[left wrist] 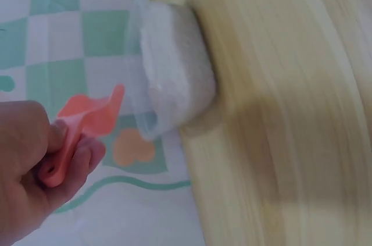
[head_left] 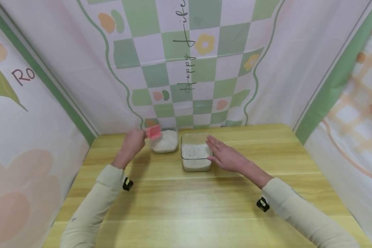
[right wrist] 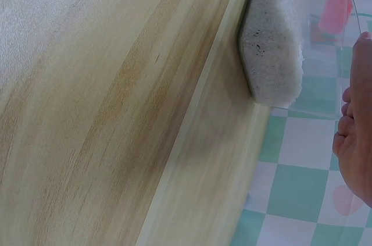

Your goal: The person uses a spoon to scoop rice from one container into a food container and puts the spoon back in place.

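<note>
A pink scoop [head_left: 154, 132] is gripped by its handle in my left hand [head_left: 134, 143], its bowl over the left rim of a clear plastic tub [head_left: 177, 142]. White contents fill much of this tub, and in the left wrist view the scoop [left wrist: 87, 112] hangs tilted beside the tub's open top. To the right stands a deeper square glass container [head_left: 196, 159], roughly half full of white, rice-like grains [right wrist: 273, 42] with a few dark specks. My right hand [head_left: 227, 156] rests at that container's right rim, fingers extended along it and thumb at the near corner.
Both containers stand side by side near the back of a wooden table [head_left: 186, 206]. Right behind them hangs a green-and-white checked curtain [head_left: 161, 72]; printed cloth [head_left: 31, 144] closes in the left side, and more the right. Small black devices [head_left: 128, 184] sit at both sleeve cuffs.
</note>
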Action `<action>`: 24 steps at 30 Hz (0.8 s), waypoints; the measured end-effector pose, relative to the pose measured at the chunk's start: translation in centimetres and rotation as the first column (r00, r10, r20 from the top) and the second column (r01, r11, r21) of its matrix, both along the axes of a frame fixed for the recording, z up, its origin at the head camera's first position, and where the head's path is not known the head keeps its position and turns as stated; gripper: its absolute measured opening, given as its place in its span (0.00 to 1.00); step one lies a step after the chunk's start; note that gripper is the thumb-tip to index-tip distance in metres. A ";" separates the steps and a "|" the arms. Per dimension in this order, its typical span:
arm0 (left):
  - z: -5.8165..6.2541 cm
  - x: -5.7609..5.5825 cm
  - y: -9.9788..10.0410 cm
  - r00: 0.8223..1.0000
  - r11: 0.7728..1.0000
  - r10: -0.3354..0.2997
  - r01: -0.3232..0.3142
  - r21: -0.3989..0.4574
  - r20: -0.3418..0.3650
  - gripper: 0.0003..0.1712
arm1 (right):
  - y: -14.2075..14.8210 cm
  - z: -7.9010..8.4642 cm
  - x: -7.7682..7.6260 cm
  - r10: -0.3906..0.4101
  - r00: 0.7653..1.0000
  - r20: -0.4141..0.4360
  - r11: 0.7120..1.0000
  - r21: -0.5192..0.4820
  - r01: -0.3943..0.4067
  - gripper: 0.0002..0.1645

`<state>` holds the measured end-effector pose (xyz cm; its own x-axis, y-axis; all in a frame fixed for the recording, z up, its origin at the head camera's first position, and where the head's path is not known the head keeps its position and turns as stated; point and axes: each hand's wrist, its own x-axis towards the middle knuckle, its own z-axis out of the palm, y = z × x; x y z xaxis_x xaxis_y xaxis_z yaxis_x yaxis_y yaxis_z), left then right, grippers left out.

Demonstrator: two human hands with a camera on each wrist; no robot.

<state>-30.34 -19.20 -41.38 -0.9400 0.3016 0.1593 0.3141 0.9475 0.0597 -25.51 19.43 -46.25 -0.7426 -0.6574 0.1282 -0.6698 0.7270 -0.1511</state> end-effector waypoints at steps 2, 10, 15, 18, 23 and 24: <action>0.3 0.0 0.2 1.000 0.998 -0.018 0.017 0.065 0.012 0.07 | 0.0 0.0 0.0 -0.001 1.000 0.003 1.000 0.001 0.001 0.41; 2.9 1.3 2.9 0.996 0.991 -0.092 0.092 0.094 -0.002 0.09 | -0.1 0.3 0.0 -0.006 1.000 0.025 1.000 0.005 0.005 0.41; 4.5 2.5 5.9 0.984 0.980 -0.179 0.178 0.090 0.007 0.06 | 0.0 0.3 0.0 -0.006 1.000 0.017 1.000 -0.004 0.006 0.41; 4.7 2.9 7.5 0.975 0.972 -0.224 0.223 0.071 0.010 0.06 | 0.0 0.3 0.0 -0.002 1.000 0.014 1.000 -0.009 0.002 0.41; 4.1 2.7 9.9 0.947 0.948 -0.317 0.317 -0.014 -0.043 0.07 | 0.0 0.1 -0.1 -0.002 1.000 0.006 1.000 -0.002 0.002 0.40; 3.9 2.6 10.4 0.941 0.942 -0.336 0.335 -0.031 -0.047 0.08 | 0.0 0.1 -0.1 -0.004 1.000 0.008 1.000 -0.001 0.004 0.41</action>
<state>-27.71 -8.84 -37.50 -0.7746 0.6018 0.1944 0.6159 0.7877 0.0156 -25.66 19.42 -46.16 -0.7464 -0.6541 0.1227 -0.6654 0.7297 -0.1575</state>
